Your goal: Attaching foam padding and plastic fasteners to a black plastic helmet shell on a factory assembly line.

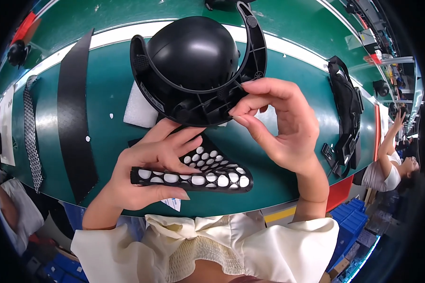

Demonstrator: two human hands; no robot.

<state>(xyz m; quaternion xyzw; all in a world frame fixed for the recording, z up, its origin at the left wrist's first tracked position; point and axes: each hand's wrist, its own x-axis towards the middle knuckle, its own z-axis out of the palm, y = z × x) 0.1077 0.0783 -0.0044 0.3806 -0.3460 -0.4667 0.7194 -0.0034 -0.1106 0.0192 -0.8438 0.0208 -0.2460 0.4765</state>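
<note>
A glossy black plastic dome [196,49] sits inside a curved, U-shaped black base [189,111] with ribs and round dark pads at its ends. My left hand [141,165] is closed on a folded black sheet of white round dots [222,179], below the base. The back of that hand's fingers lies close against the base's near edge. My right hand [283,122] is pinched at the base's right side, its thumb and middle fingertip nearly together. Whatever lies between those fingertips is too small or hidden to make out.
On the green table [113,141] are a wide black strip [73,118], a patterned strip [32,132], white foam [139,108] and black straps with buckles [342,104]. Blue crates [349,221] stand beyond the table's edge. Another person [392,165] works at the right.
</note>
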